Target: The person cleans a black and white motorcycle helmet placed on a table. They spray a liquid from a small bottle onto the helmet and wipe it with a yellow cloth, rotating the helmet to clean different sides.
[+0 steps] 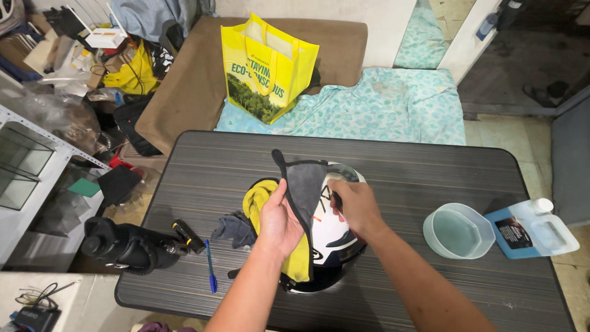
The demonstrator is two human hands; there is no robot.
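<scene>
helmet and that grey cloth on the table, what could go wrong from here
1. The left hand holds the grey microfibre cloth loosely draped, so it might slip off the glossy white and black helmet.
2. The round helmet sits unbraced on the dark striped table, steadied only by the right hand; it may roll.
3. The clear plastic bowl of water stands near the right forearm; a sweep could tip it.

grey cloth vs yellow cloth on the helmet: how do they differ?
The grey cloth is held up by the left hand and hangs with a corner pointing upward; the yellow cloth lies draped over the helmet, under that hand. The grey cloth has a dark stitched edge; none shows on the yellow cloth. The grey cloth is mostly in view, the yellow cloth partly hidden. The right hand rests on the helmet beside the grey cloth. Both look like soft wiping cloths.
</scene>
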